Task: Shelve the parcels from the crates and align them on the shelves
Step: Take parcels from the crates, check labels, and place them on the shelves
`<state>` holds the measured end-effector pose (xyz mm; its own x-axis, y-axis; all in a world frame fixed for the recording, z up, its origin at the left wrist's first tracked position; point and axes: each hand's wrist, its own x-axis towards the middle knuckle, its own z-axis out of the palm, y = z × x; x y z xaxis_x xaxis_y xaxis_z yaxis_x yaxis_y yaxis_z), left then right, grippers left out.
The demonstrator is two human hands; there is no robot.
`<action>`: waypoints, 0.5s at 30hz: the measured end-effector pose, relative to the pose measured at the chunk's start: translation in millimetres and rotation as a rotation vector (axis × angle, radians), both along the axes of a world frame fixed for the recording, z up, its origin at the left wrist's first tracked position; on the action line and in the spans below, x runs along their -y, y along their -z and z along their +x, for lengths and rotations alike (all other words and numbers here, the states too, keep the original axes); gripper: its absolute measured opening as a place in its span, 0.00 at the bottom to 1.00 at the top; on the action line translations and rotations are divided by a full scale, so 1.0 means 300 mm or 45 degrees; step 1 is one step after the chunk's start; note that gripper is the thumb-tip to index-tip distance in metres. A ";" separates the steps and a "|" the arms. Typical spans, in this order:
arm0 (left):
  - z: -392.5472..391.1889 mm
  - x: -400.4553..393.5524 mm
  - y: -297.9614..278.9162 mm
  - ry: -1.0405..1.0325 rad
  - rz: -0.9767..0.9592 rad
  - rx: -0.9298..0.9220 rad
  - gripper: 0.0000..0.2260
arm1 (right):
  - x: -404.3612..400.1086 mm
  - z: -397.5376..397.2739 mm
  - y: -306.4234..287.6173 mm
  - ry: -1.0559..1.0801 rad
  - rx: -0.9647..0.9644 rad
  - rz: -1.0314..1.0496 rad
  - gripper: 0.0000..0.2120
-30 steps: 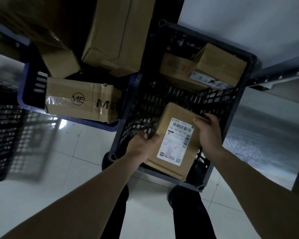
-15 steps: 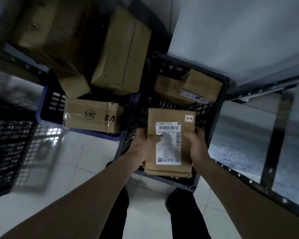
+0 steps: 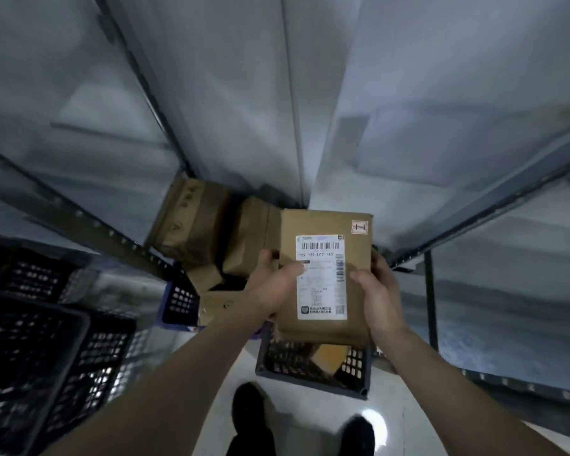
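Two hands share one parcel (image 3: pixel 324 278) above the black crate (image 3: pixel 313 366): our left hand (image 3: pixel 270 291) and right hand (image 3: pixel 377 296) clamp its long sides, thumbs across the labelled face. We judge it light, stiff cardboard, best held at opposite edges.

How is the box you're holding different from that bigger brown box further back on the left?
The held parcel is gripped by the left hand and right hand; the big box lies untouched among other boxes. The held parcel shows a white barcode label; the big box shows only faint markings. Both are brown cardboard.
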<state>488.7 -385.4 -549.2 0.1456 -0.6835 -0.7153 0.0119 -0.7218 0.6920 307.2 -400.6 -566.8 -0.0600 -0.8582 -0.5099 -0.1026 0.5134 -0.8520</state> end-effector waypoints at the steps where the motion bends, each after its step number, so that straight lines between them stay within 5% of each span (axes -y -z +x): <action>1: 0.003 0.000 -0.074 -0.011 -0.043 0.021 0.17 | 0.004 0.005 -0.071 -0.003 0.012 -0.035 0.31; 5: -0.014 -0.024 -0.344 0.004 -0.200 0.123 0.24 | 0.008 -0.002 -0.334 -0.068 0.012 -0.227 0.26; 10: -0.096 -0.122 -0.637 -0.077 -0.382 0.190 0.15 | -0.055 -0.054 -0.612 -0.076 0.070 -0.459 0.19; 15: -0.197 -0.265 -0.882 -0.171 -0.622 0.330 0.14 | -0.165 -0.133 -0.867 -0.141 0.122 -0.664 0.30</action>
<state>429.7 -305.9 -284.5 0.3826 -0.8893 -0.2504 -0.1330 -0.3213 0.9376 267.3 -351.2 -306.6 0.0712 -0.9974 -0.0134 -0.0413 0.0105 -0.9991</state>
